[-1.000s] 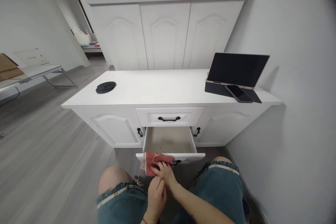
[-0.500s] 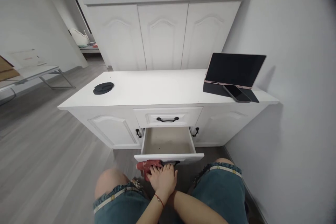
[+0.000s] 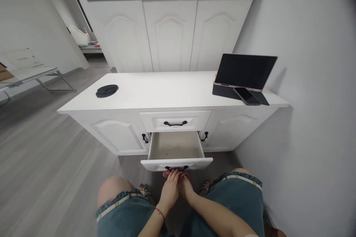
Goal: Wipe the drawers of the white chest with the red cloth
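My left hand (image 3: 168,189), with a red string on its wrist, and my right hand (image 3: 185,188) are pressed side by side low between my knees, just under the front panel of an open drawer (image 3: 177,163). Both have their fingers close together around a red cloth (image 3: 166,173). Only a small sliver of the cloth shows, at the left fingertips. The fingertips nearly touch the drawer's black handle (image 3: 176,168). The drawer's pale inside looks bare. A shut drawer (image 3: 175,120) sits above it in the white cabinet (image 3: 155,92).
On the cabinet top lie a black round disc (image 3: 106,90) at the left, and a propped tablet (image 3: 244,71) with a phone (image 3: 246,96) at the right. A wall stands close on the right. Tall white cupboards (image 3: 169,33) rise behind, and grey floor spreads to the left.
The red cloth hung over the drawer front, held in my right hand. Both hands have since closed over it and sunk below the panel, leaving it almost hidden. The view has tilted slightly.
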A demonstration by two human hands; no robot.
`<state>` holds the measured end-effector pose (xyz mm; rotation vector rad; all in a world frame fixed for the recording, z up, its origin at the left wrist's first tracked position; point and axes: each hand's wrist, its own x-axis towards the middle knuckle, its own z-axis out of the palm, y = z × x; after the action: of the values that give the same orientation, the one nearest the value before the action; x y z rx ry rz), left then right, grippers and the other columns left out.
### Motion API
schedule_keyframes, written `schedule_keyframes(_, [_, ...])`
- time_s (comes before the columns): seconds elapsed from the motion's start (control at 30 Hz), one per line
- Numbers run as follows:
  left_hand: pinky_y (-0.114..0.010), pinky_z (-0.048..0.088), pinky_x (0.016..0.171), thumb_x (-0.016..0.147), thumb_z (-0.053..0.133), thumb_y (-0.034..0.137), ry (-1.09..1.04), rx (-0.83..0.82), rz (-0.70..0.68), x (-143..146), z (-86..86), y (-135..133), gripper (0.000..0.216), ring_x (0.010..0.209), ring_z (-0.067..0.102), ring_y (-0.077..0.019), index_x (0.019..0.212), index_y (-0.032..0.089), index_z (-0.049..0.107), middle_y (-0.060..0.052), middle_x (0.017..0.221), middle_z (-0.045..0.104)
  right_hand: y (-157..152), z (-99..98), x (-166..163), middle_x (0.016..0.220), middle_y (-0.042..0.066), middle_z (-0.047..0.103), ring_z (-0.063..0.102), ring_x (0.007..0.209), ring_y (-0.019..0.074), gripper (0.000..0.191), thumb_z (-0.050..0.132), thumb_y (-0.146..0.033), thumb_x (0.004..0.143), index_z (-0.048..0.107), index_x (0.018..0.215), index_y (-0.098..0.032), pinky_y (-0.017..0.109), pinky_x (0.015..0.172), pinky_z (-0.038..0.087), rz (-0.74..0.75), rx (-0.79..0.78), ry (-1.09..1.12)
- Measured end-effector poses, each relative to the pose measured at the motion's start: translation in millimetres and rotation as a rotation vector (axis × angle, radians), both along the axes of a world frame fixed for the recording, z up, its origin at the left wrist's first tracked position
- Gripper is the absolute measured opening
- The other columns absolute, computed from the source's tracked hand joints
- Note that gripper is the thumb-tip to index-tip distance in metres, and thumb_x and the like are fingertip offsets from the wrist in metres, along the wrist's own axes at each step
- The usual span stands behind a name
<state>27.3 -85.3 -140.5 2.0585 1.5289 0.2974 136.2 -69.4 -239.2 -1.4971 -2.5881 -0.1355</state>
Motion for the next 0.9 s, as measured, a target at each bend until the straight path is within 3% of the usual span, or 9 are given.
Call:
schedule_keyframes(0.17, [-0.039, 0.031, 0.117, 0.064, 0.035, -0.003, -0.017, 0.037, 0.025, -8, 1.1, 5, 0.074, 0.136, 0.039, -0.0205, 0.136, 0.012, 0.048, -0.011, 0.142, 0.05, 11, 3.7, 84, 0.105, 0.01, 0.071, 0.06, 0.099, 0.0249, 0.041, 0.051, -0.009, 0.079, 0.067, 0.114, -0.022, 0.04, 0.084, 0.045, 0.07, -0.033, -0.084])
schedule_keyframes(0.3, [-0.045, 0.032, 0.116, 0.068, 0.035, -0.003, 0.024, 0.103, 0.128, -14, -6.7, 3, 0.07, 0.139, 0.035, -0.0246, 0.135, 0.014, 0.048, -0.01, 0.141, 0.048, 13, 29.1, 130, 0.117, 0.011, 0.066, 0.056, 0.108, 0.0242, 0.046, 0.051, -0.013, 0.082, 0.061, 0.125, -0.025, 0.04, 0.09, 0.042, 0.093, -0.015, -0.109])
schedule_keyframes(0.43, [-0.045, 0.032, 0.116, 0.068, 0.033, -0.006, 0.008, 0.135, 0.12, -18, -16.3, -2, 0.076, 0.139, 0.036, -0.0236, 0.14, 0.015, 0.041, -0.009, 0.146, 0.044, 10, 62.1, 150, 0.119, 0.009, 0.065, 0.053, 0.111, 0.0241, 0.047, 0.053, -0.02, 0.085, 0.055, 0.13, -0.031, 0.04, 0.092, 0.039, 0.047, 0.023, -0.092])
schedule_keyframes(0.6, [-0.042, 0.031, 0.117, 0.063, 0.03, -0.01, -0.035, 0.105, 0.111, -19, -23.7, -7, 0.088, 0.142, 0.031, -0.0205, 0.146, 0.018, 0.032, -0.008, 0.155, 0.034, 12, 98.9, 135, 0.116, 0.008, 0.064, 0.049, 0.114, 0.0254, 0.046, 0.052, -0.026, 0.089, 0.051, 0.132, -0.041, 0.041, 0.094, 0.036, 0.047, 0.029, -0.052])
schedule_keyframes(0.77, [-0.042, 0.029, 0.118, 0.058, 0.034, -0.009, 0.018, 0.044, 0.128, -19, -38.9, -10, 0.091, 0.143, 0.028, -0.0209, 0.146, 0.015, 0.031, -0.008, 0.154, 0.036, 23, 119.8, 82, 0.125, 0.007, 0.06, 0.045, 0.119, 0.0254, 0.046, 0.046, -0.03, 0.092, 0.045, 0.136, -0.041, 0.045, 0.099, 0.034, 0.141, 0.008, 0.029])
schedule_keyframes(0.9, [-0.044, 0.028, 0.118, 0.059, 0.037, -0.006, -0.004, 0.054, 0.132, -24, -48.8, -10, 0.088, 0.144, 0.026, -0.0221, 0.144, 0.017, 0.037, -0.008, 0.153, 0.039, 32, 128.2, 41, 0.125, 0.006, 0.059, 0.044, 0.119, 0.0232, 0.041, 0.045, -0.029, 0.093, 0.049, 0.133, -0.04, 0.044, 0.098, 0.036, 0.252, -0.001, 0.07])
